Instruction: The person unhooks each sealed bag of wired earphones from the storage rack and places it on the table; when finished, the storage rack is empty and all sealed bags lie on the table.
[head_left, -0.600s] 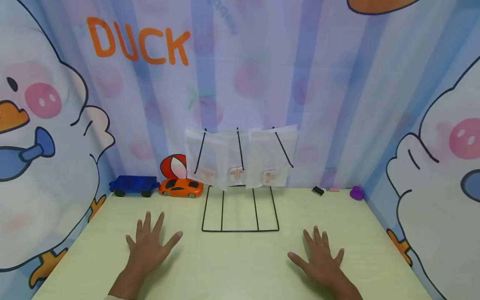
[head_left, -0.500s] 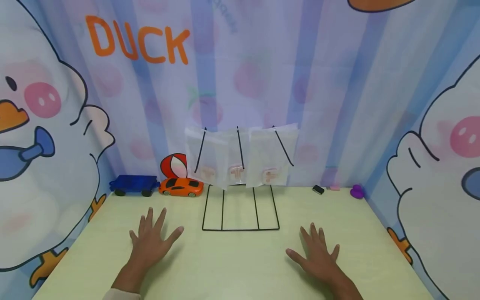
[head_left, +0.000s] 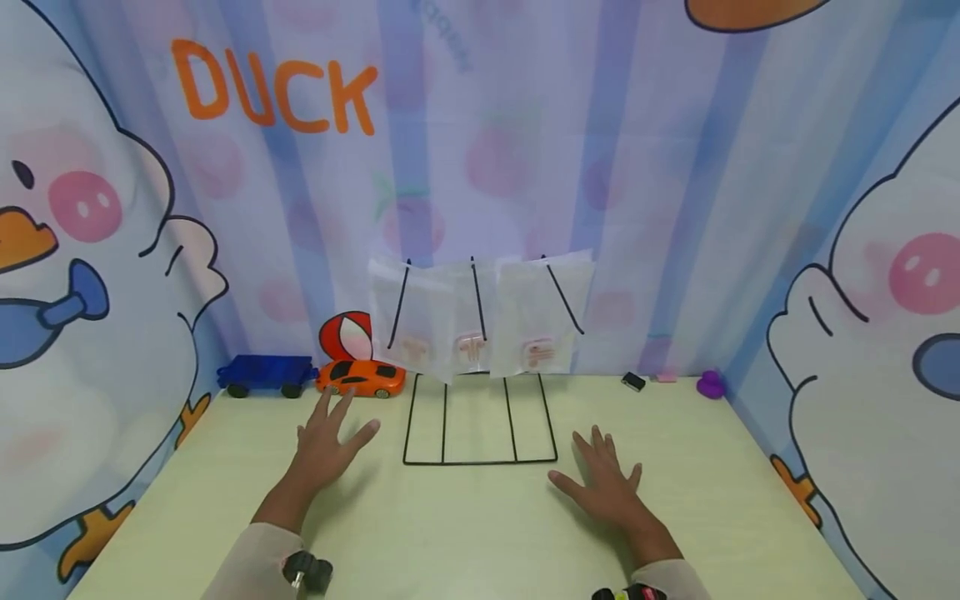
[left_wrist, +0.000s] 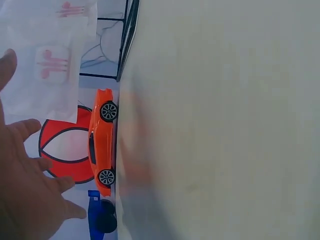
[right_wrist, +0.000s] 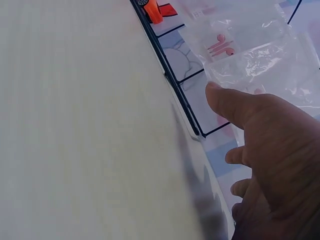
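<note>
My left hand hovers over the table with its fingers spread, holding nothing. In the head view its fingertips overlap the lower edge of an orange toy car; the left wrist view shows them apart from the car. My right hand is also spread and holds nothing, to the right of a black wire rack. On the rack's hooks hang several translucent plastic bags, each bearing a pink earphone-shaped mark. In the right wrist view my thumb overlaps the bags; contact cannot be told.
A blue toy wagon stands left of the car, against the printed curtain. Along the back right lie a small black block, a flat pink piece and a purple toy. The pale table spreads in front.
Both hands have moved forward over the table and inward toward the rack, bringing more of both sleeves into view. The rack, bags and toys have stayed in place.
</note>
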